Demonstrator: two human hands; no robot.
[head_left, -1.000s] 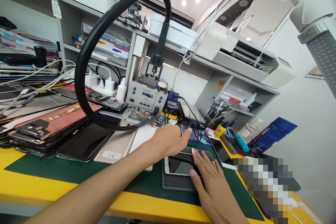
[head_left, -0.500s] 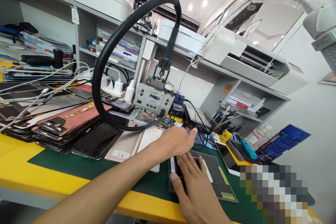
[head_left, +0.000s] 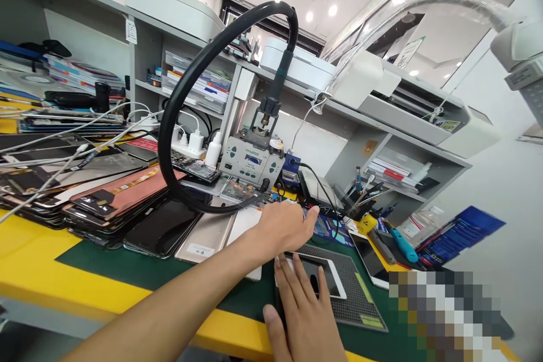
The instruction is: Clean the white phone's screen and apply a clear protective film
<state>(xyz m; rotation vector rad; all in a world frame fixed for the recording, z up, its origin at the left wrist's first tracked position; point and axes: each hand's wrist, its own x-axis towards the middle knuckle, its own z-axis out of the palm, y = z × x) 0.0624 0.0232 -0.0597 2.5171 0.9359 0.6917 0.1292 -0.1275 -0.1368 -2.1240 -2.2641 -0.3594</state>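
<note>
A white-framed tablet (head_left: pixel 324 272) with a dark screen lies on a grey ribbed pad (head_left: pixel 354 308), on the green mat (head_left: pixel 241 301). Flat across the left part of that tablet rests my right hand (head_left: pixel 303 300), its fingers spread and the thumb held out to the left. Just beyond it, my left hand (head_left: pixel 284 227) is closed at the far left side of the pad, with its thumb pointing right. The curled fingers of that hand are hidden behind its back, so what they grip does not show.
Several stacked phone screens (head_left: pixel 121 195) and a gold tablet (head_left: pixel 206 232) lie to the left. A grey rework station (head_left: pixel 250 161) with a looped black hose (head_left: pixel 167 119) stands behind. On the right are another tablet (head_left: pixel 370 257) and a teal-handled tool (head_left: pixel 403 243).
My right hand has slid toward me, and its thumb has left the tablet's white edge. More of the dark screen shows. My left hand stays nearly in place while the view shifts slightly.
</note>
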